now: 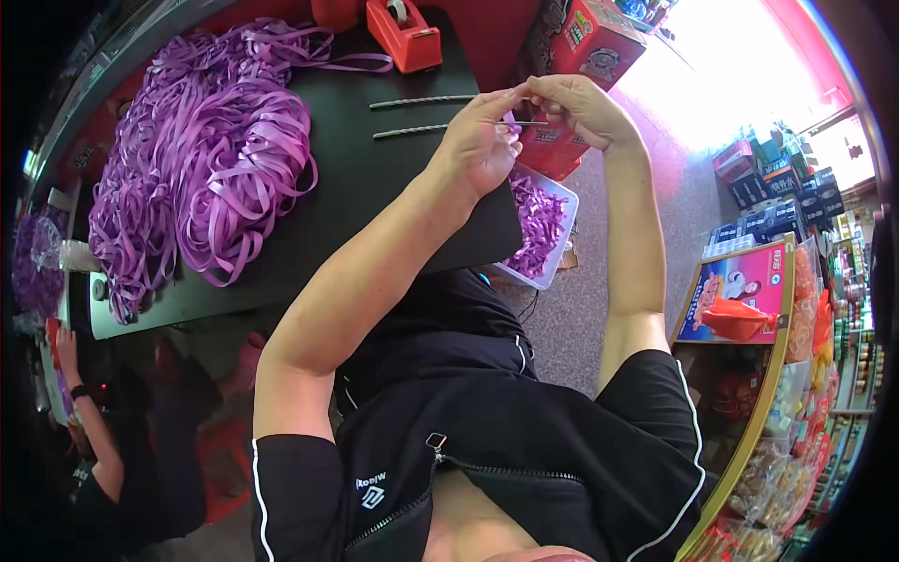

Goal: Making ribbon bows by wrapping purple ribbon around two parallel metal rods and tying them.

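Observation:
My left hand (479, 148) and my right hand (582, 105) meet at the fingertips beyond the dark table's right end. A small bit of purple ribbon (510, 120) shows at my left fingers, which are closed on it. My right thumb and fingers are pinched together; what they hold is hidden. Two twisted metal rods, an upper rod (421, 101) and a lower rod (410, 132), stick out side by side under my hands. The lower one's thin end passes between them. Below, a white plastic bin (559, 245) holds many short purple ribbon pieces (536, 220).
A large heap of purple ribbon (229, 159) covers the left of the dark table (351, 187). An orange-red tape dispenser (408, 39) sits at the far edge. Red cartons (595, 42) stand beyond my hands, a display case (735, 295) at right. Another person's arm (98, 431) shows at left.

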The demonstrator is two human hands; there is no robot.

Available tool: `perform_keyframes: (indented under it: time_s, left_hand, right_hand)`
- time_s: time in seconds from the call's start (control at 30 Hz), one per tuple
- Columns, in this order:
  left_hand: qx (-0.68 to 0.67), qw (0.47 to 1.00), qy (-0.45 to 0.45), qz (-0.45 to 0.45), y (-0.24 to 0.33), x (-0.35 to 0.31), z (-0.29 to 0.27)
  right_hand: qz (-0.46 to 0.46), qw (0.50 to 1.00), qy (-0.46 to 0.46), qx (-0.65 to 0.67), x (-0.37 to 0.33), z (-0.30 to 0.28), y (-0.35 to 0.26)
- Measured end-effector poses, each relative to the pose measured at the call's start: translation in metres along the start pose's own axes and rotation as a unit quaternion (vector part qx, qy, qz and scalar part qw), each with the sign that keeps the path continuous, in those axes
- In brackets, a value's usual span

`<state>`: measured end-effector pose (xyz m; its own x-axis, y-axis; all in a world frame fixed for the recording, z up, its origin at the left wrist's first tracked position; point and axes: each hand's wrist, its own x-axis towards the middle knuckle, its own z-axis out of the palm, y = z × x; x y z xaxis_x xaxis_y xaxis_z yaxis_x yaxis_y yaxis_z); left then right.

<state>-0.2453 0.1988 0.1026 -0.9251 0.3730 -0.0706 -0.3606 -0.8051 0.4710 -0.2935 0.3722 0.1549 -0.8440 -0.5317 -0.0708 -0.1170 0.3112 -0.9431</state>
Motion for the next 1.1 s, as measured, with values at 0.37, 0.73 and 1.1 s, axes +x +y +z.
perform_keyframes:
  time_s: [0.37,0.73,1.1]
  left_hand:
    - [0.009,1.000,0.011,-0.006,0.002,-0.004,0.000]
    - [-0.053,0.996,0.060,-0.026,0.006,-0.016,0.016]
    - [-0.092,0.994,0.046,-0.026,0.007,-0.011,0.010]
  right_hand:
    - [-0.118,0.983,0.096,0.102,-0.013,0.032,0.018]
    - [0.016,0.999,0.006,-0.038,0.017,-0.007,0.015]
    - [0.066,0.957,-0.137,-0.248,0.059,-0.019,0.010]
